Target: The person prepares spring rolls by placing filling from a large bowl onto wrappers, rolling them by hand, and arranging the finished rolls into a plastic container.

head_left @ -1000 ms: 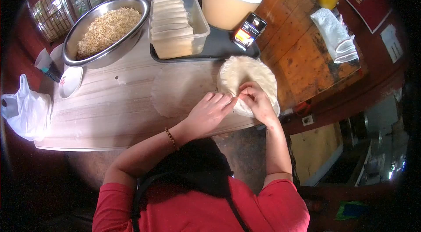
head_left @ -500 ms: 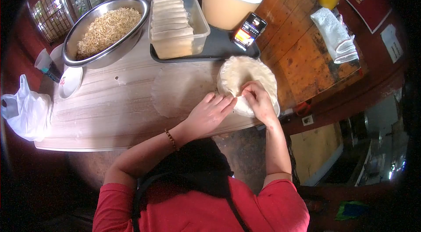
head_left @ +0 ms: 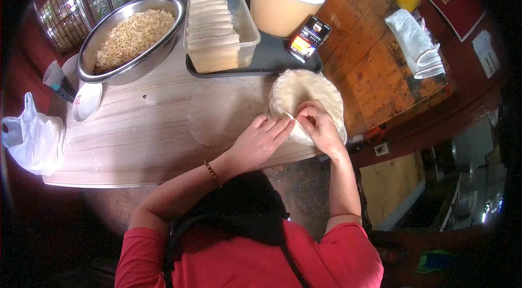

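A thick round stack of pale wrappers [head_left: 315, 89] lies at the right end of the pale table. Its near edge is between my hands. My left hand [head_left: 263, 138] rests at the stack's left front edge, its fingertips pinching a lifted bit of wrapper edge. My right hand [head_left: 318, 125] is over the front of the stack, thumb and fingers closed on the wrapper edge, close to the left fingertips. Left of the stack, a thin round wrapper [head_left: 223, 111] lies flat on the table.
A clear tub [head_left: 247, 29] of pale rolls stands on a black tray [head_left: 266, 62] with a phone [head_left: 309, 38] and a beige cooler [head_left: 288, 8]. Farther left are a steel bowl [head_left: 122, 73] of sprouts, a small dish [head_left: 88, 103], a cup [head_left: 57, 78] and a plastic bag [head_left: 35, 138].
My right fingers have shifted slightly left and up, closer to the left fingertips. A small flap of wrapper now shows raised between the hands.
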`<action>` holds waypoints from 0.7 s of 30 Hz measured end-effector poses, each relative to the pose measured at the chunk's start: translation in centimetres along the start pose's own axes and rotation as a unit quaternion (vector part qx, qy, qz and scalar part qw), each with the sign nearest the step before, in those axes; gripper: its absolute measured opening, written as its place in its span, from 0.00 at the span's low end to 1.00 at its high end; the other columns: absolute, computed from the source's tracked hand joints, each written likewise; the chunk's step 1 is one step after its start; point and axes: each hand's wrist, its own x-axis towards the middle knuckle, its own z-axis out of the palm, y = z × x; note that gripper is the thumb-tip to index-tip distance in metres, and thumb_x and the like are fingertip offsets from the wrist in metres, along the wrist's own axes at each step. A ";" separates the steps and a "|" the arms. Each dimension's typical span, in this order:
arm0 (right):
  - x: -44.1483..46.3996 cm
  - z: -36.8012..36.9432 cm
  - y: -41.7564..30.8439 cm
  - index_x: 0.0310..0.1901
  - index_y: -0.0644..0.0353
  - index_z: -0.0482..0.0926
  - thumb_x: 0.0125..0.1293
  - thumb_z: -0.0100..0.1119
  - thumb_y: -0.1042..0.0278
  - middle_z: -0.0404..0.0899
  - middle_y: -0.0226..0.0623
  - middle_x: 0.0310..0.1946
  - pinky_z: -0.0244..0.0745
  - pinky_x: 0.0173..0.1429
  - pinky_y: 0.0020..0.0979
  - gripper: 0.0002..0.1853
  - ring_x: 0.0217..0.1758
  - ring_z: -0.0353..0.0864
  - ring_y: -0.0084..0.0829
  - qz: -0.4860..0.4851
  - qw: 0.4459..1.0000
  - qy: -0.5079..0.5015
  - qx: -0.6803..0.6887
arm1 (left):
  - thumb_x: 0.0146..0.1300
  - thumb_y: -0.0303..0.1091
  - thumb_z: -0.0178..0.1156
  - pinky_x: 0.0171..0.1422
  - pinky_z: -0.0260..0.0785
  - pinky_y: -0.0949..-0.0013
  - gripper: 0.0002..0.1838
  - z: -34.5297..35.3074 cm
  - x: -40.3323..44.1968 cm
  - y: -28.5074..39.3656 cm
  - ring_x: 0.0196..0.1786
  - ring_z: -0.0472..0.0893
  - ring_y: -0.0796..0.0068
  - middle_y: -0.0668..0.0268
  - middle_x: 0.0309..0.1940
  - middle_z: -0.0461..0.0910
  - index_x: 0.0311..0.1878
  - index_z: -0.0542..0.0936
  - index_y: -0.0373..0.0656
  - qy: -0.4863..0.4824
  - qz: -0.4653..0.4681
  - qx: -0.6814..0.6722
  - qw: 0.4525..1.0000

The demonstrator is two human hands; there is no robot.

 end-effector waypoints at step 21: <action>0.7 0.6 0.6 0.36 0.66 0.80 0.61 0.65 0.75 0.76 0.34 0.40 0.71 0.40 0.24 0.05 0.35 0.76 0.22 0.011 0.996 0.051 0.066 | 0.54 0.28 0.59 0.64 0.59 0.58 0.33 0.8 0.3 -0.2 0.57 0.72 0.68 0.62 0.62 0.70 0.66 0.67 0.39 0.013 -0.040 -0.037 0.998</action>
